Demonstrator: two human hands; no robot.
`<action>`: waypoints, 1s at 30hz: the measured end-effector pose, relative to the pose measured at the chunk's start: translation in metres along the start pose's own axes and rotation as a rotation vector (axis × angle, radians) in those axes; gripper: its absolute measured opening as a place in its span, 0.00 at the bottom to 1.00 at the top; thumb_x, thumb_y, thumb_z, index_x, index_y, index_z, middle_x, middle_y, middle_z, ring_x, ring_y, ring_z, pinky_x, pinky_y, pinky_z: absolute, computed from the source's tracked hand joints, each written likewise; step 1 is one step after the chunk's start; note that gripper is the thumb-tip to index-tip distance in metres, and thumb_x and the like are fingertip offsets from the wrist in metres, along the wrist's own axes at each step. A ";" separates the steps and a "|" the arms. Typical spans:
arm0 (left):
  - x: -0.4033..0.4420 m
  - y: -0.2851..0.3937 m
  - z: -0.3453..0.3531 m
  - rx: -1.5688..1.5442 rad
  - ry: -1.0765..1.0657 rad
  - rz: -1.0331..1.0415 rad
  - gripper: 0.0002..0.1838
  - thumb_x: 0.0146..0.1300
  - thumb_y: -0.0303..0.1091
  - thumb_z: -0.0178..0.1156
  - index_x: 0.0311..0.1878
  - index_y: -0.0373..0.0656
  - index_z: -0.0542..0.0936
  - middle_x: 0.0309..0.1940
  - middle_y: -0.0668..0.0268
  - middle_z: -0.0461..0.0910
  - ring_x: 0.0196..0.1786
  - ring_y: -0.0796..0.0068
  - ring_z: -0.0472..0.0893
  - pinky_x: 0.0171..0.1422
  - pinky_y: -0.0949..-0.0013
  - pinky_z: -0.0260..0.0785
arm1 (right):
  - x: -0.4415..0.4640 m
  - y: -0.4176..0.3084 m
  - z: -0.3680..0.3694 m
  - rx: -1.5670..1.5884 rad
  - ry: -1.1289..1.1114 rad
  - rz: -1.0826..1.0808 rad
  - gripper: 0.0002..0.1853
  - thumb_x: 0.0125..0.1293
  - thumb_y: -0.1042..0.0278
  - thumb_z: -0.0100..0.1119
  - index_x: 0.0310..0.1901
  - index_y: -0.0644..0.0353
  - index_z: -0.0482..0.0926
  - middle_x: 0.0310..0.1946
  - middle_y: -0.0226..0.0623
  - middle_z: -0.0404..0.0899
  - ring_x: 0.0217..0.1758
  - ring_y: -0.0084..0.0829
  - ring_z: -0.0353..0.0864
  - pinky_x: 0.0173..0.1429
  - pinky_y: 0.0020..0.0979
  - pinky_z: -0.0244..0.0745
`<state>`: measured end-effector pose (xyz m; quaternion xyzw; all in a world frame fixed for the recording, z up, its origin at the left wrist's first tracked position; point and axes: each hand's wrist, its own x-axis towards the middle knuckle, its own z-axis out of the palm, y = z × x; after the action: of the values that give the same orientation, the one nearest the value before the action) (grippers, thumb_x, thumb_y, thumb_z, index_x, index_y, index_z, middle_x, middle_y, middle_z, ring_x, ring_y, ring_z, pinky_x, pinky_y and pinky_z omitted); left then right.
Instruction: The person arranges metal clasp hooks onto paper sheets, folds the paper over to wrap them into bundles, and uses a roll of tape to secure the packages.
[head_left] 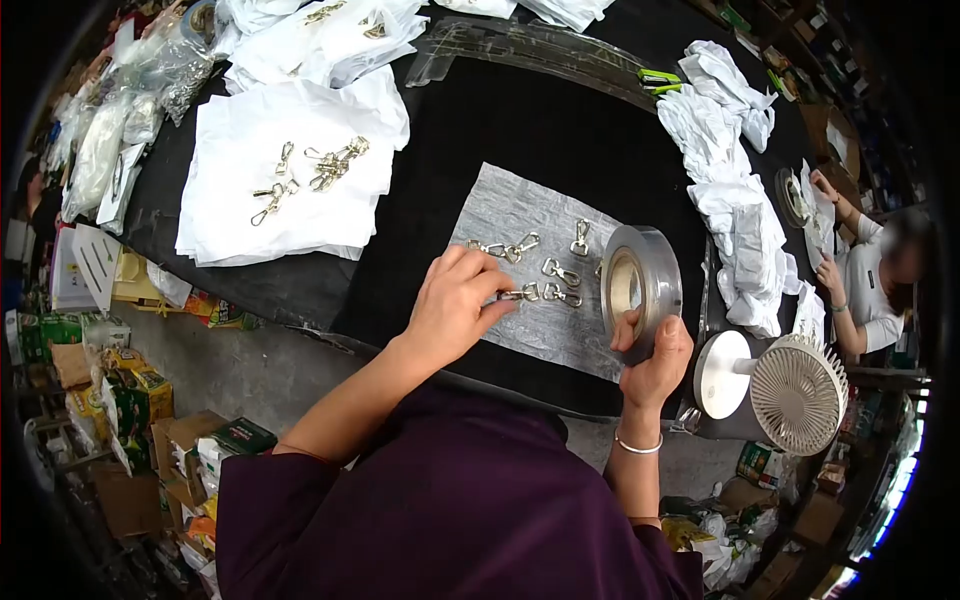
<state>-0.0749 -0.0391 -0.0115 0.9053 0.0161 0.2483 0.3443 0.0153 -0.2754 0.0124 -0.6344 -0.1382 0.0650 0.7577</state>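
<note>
A sheet of thin white paper (550,338) lies on the black table in front of me, with several metal swivel clasps (562,272) spread on it. My left hand (455,305) is over the paper's left part, thumb and fingers pinched on one metal clasp (520,293). At the paper's right side my right hand (655,360) grips a wide roll of clear tape (662,280), its fingers through the core and the thumb outside. The roll stands on edge and hides part of a clasp.
A stack of white paper (225,180) with more clasps lies at the left. Crumpled white packets (735,225) line the right side, near a small white fan (797,393). Green clippers (658,80) lie behind. Another person (868,280) works at the far right.
</note>
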 end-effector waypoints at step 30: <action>0.081 -0.037 0.025 0.198 0.155 0.134 0.07 0.52 0.33 0.74 0.35 0.48 0.86 0.33 0.75 0.80 0.35 0.71 0.76 0.44 0.70 0.71 | 0.075 -0.009 0.085 -0.055 -0.087 -0.278 0.30 0.82 0.46 0.39 0.30 0.64 0.77 0.15 0.40 0.72 0.23 0.36 0.75 0.34 0.31 0.72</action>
<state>0.0126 -0.0099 -0.0150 0.9120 0.0069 0.3372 0.2336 0.0607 -0.1762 0.0443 -0.6263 -0.2593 -0.0170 0.7350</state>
